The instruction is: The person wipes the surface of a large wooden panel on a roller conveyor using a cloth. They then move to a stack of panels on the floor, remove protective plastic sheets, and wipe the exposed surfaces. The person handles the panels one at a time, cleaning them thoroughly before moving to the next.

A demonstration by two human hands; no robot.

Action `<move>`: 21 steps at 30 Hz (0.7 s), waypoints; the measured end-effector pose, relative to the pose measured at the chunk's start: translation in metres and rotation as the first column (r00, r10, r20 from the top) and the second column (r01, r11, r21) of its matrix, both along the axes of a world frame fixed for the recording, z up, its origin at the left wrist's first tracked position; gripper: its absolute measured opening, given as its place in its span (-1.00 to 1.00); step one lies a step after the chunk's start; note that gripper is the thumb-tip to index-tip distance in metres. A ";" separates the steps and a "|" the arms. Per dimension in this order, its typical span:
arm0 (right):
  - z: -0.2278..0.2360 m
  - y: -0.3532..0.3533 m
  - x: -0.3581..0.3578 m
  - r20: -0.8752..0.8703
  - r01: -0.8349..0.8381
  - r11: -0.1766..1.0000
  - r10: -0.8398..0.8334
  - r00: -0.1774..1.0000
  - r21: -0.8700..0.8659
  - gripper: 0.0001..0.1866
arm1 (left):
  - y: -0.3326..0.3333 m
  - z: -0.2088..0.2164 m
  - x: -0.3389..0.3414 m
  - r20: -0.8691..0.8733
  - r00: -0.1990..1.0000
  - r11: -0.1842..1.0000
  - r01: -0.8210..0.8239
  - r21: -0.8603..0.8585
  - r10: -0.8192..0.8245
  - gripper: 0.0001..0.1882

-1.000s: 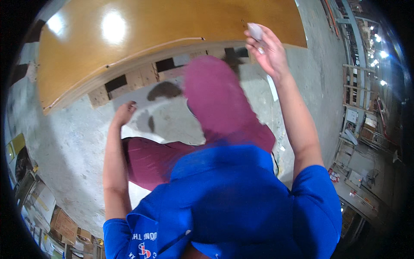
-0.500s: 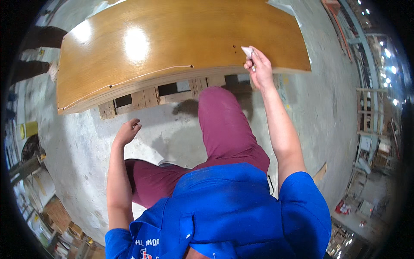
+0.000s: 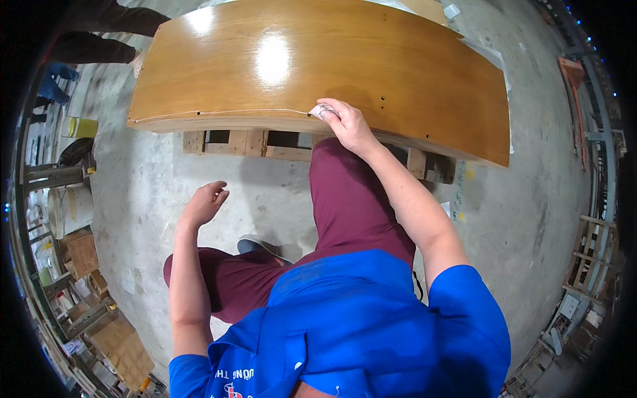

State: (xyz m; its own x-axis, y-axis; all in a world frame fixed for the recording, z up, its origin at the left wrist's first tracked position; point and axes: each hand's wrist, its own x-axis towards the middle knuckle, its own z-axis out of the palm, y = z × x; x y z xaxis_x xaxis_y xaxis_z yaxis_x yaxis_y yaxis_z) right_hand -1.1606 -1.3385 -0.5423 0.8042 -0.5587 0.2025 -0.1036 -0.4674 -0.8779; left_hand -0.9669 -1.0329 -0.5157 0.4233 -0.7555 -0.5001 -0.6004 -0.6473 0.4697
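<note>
A glossy brown wooden panel (image 3: 411, 66) lies across the far side. A thin pale bead (image 3: 260, 110) runs near its near edge, from the left corner to a small dark hole at mid-length. My right hand (image 3: 350, 127) is closed round a small white cone-shaped squeeze bag (image 3: 320, 109), its tip at the panel beside that hole. The palm side of this hand is hidden. My left hand (image 3: 204, 203) hangs over the floor, short of the panel, fingers loosely bent and holding nothing.
Wooden pallet pieces (image 3: 247, 143) support the panel. Another person's dark-trousered legs (image 3: 93, 48) stand at the far left. A yellow container (image 3: 81, 127) and cardboard boxes (image 3: 81, 252) line the left side. A red pallet jack (image 3: 572, 83) stands at the right.
My right hand has moved left with the cone-shaped bag, from above the panel's right part to the bead's end at the near edge. The view has shifted; my left hand stays low.
</note>
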 end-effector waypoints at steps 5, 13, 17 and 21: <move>0.001 -0.001 0.005 -0.058 -0.050 0.988 0.042 0.997 -0.145 -0.76 | -0.012 0.009 0.000 0.031 0.998 0.999 0.052 -0.006 -0.052 -0.65; 0.000 -0.001 -0.002 -0.051 0.019 0.979 -0.030 0.998 -0.202 -0.78 | -0.040 0.024 0.002 0.029 0.994 0.990 0.105 -0.096 -0.103 -0.67; 0.004 -0.011 -0.022 -0.020 0.050 0.979 -0.055 0.998 -0.197 -0.78 | -0.052 0.028 0.001 0.018 0.992 0.988 0.124 -0.086 -0.123 -0.67; 0.006 -0.022 -0.051 -0.029 0.115 0.974 -0.123 0.992 -0.196 -0.79 | -0.066 0.031 -0.002 0.043 0.981 0.978 0.194 -0.074 -0.192 -0.67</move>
